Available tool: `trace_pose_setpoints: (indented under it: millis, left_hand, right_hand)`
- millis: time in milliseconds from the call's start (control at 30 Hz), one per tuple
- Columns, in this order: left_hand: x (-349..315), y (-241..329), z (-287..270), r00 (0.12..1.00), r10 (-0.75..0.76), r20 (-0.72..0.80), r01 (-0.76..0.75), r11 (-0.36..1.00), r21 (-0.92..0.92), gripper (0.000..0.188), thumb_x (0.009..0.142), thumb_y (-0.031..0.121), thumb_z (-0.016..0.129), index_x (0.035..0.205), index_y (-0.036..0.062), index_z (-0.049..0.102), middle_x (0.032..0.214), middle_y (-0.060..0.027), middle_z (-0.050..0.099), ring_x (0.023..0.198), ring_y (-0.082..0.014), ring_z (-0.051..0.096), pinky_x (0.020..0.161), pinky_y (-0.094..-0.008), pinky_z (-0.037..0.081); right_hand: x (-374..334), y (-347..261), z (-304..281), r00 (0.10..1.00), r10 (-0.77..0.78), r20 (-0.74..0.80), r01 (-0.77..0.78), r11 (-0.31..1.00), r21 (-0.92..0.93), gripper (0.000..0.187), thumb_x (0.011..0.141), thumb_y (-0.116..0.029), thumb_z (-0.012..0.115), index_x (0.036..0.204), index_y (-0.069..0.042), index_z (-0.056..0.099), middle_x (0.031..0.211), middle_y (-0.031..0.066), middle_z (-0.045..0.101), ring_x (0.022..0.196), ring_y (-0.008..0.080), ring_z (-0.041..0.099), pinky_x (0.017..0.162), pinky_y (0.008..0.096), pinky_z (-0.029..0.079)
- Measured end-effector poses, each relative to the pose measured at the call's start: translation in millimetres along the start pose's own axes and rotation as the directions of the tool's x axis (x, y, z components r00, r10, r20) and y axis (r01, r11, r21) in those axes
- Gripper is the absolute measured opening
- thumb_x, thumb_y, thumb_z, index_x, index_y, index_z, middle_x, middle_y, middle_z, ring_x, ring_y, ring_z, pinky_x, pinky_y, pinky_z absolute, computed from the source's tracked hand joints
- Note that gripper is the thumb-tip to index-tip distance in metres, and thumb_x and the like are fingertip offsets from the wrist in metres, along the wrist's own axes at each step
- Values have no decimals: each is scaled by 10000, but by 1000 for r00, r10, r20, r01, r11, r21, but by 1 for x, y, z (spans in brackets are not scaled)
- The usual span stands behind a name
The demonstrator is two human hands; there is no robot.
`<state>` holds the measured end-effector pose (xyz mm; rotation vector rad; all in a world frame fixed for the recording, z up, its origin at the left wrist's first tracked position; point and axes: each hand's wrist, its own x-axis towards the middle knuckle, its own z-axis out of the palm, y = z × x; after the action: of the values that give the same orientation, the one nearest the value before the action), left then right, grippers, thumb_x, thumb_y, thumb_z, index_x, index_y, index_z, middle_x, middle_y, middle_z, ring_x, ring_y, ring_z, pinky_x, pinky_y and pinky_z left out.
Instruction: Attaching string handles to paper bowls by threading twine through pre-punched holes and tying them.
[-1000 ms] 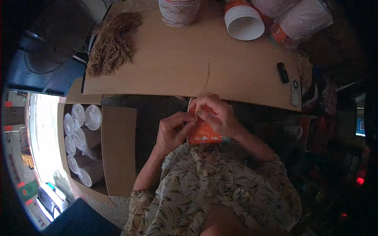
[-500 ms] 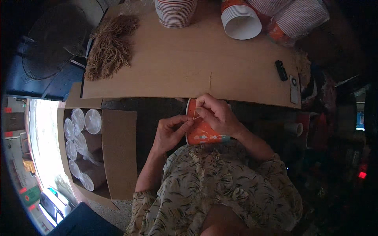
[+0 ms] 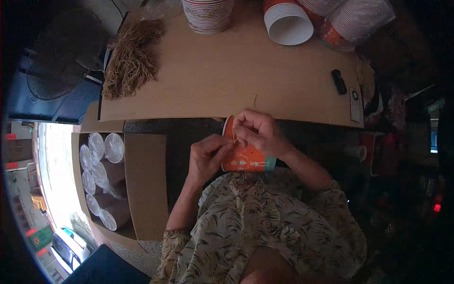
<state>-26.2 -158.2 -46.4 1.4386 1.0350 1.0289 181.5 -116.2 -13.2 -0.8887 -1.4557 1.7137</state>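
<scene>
Beside a brown table (image 3: 213, 80), the left hand (image 3: 207, 154) and right hand (image 3: 261, 133) pinch thin string (image 3: 235, 139) over an orange cup (image 3: 248, 158).

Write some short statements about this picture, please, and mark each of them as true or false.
1. The left hand and the right hand meet over an orange cup. True.
2. The cardboard box is closed. False: it is open, and wrapped round stacks show inside.
3. A small black object lies toward the right end of the tabletop. True.
4. The bundle of brown strings lies at the tabletop's right end. False: it lies at the left end.
</scene>
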Motion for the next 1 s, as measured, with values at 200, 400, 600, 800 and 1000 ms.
trace_pose_setpoints:
  millis: [200, 400, 600, 800, 1000]
  left_hand:
    - [3, -3, 5, 984, 172, -34, -166, 977, 130, 177, 853, -66, 709, 1023, -27, 734, 937, -145, 719, 865, -225, 700, 764, -311, 550]
    - [4, 3, 5, 991, 134, -20, -131, 984, 118, 202, 841, -81, 702, 1030, -19, 736, 968, -142, 718, 898, -236, 707, 778, -318, 560]
    - [2, -6, 9, 984, 167, -55, -159, 978, 136, 187, 839, -87, 698, 1008, -19, 740, 977, -147, 723, 914, -233, 709, 788, -317, 561]
    - [-2, -16, 20, 963, 185, -195, -164, 979, 119, 164, 833, -63, 732, 989, -13, 736, 973, -119, 739, 864, -179, 710, 762, -298, 565]
    - [-3, -19, 31, 898, 259, -356, -195, 959, 208, 256, 829, -11, 785, 1072, 19, 707, 930, -76, 752, 687, -86, 653, 592, -232, 516]
  right_hand:
    - [0, -4, -1, 998, 50, -50, -49, 999, 20, 98, 1028, -105, 562, 1020, -8, 574, 801, -8, 574, 667, 51, 544, 617, 213, 455]
    - [0, -8, -2, 998, 51, -46, -51, 999, -9, 90, 1021, -96, 565, 989, -12, 573, 795, -4, 582, 646, 52, 542, 597, 214, 454]
    - [0, -8, 1, 997, 52, -49, -54, 997, -47, 87, 1015, -80, 567, 967, -7, 563, 812, 16, 610, 656, 62, 571, 600, 225, 475]
    - [3, -4, 4, 992, 87, -91, -94, 992, -85, 88, 1006, -58, 571, 960, 13, 548, 780, 33, 624, 652, 71, 601, 579, 237, 491]
    - [4, -4, 4, 991, 94, -98, -106, 987, -121, 65, 989, -17, 569, 939, 22, 553, 730, 40, 626, 630, 80, 615, 550, 253, 494]
